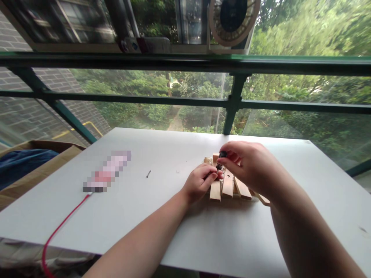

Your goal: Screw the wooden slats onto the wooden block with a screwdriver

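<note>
My right hand (246,160) is closed around the black knob of a short upright tool, apparently a screwdriver (223,154). It stands over a small wooden piece with several pale slats (227,188) on a rough, light-coloured base. My left hand (201,179) rests at the left side of this piece, its fingers pinched near the tool's lower end. What the left fingers hold is hidden. One slat shows a round screw head (228,176). A slender dark screw (148,173) lies on the white table, left of my left hand.
A blurred-out phone-like object (107,173) lies on the table's (139,216) left side, with a red cable (62,220) running off the front edge. A cardboard box (68,154) holding blue cloth stands at the left. Green railings (185,61) and windows rise behind the table.
</note>
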A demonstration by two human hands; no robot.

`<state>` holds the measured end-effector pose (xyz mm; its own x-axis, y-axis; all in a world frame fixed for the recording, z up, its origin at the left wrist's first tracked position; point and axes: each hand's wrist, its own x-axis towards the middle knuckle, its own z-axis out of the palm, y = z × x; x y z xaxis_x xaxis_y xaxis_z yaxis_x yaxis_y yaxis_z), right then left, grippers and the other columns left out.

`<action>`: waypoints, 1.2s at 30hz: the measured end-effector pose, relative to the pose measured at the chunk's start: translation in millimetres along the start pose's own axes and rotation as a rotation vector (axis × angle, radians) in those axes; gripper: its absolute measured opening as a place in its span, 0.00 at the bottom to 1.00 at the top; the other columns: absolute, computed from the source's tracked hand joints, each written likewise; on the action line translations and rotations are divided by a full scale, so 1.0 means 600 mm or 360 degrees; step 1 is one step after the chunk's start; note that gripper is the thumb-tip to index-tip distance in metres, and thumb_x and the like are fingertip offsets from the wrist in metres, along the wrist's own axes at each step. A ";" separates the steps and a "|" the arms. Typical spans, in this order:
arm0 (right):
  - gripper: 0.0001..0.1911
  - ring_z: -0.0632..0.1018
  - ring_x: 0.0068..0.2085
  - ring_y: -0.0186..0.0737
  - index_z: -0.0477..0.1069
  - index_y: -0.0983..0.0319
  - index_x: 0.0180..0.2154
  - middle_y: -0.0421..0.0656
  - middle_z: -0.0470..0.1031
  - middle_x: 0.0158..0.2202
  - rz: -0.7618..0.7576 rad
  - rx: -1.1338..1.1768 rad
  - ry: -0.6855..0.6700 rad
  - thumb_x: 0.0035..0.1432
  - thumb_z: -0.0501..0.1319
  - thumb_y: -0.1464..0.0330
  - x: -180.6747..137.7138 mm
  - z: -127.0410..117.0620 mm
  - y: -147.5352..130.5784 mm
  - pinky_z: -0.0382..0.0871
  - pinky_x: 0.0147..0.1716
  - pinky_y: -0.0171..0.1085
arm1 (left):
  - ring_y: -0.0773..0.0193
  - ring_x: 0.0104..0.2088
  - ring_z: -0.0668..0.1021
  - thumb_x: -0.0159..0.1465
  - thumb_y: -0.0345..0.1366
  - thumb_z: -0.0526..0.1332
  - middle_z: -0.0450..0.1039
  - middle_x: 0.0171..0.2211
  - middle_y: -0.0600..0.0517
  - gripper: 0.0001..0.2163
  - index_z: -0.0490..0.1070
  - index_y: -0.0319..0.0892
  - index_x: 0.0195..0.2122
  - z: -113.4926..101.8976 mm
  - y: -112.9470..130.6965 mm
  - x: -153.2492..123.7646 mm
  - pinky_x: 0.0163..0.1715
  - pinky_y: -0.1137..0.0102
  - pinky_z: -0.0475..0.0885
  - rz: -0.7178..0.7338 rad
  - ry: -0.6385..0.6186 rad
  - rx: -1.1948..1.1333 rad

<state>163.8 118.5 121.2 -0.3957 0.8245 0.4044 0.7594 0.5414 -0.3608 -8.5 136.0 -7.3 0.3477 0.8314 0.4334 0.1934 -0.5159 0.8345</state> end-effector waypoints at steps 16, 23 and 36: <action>0.06 0.73 0.29 0.37 0.72 0.59 0.33 0.40 0.74 0.27 -0.0018 0.0001 -0.0016 0.56 0.61 0.64 -0.004 -0.002 -0.005 0.63 0.29 0.35 | 0.64 0.34 0.77 0.62 0.39 0.59 0.78 0.33 0.50 0.08 0.72 0.40 0.34 0.001 0.007 0.000 0.37 0.70 0.71 -0.0095 0.0079 -0.0065; 0.17 0.75 0.37 0.37 0.69 0.59 0.49 0.44 0.75 0.43 -0.0303 0.0110 -0.0037 0.57 0.57 0.74 -0.010 -0.009 -0.004 0.66 0.35 0.35 | 0.62 0.38 0.78 0.64 0.39 0.57 0.78 0.36 0.49 0.09 0.74 0.39 0.36 0.001 0.008 0.000 0.41 0.69 0.72 -0.0104 0.0054 -0.0043; 0.08 0.70 0.28 0.34 0.74 0.61 0.30 0.42 0.73 0.28 -0.0192 0.0051 0.0141 0.59 0.58 0.67 -0.004 -0.010 -0.010 0.61 0.29 0.34 | 0.62 0.37 0.77 0.66 0.38 0.55 0.78 0.35 0.48 0.12 0.75 0.40 0.35 0.000 0.007 0.002 0.43 0.66 0.72 -0.0018 0.0014 0.0043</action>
<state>163.2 112.3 127.6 -0.4347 0.7362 0.5186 0.6917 0.6418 -0.3313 -7.3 135.1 -3.1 0.3374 0.8389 0.4272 0.2217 -0.5118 0.8300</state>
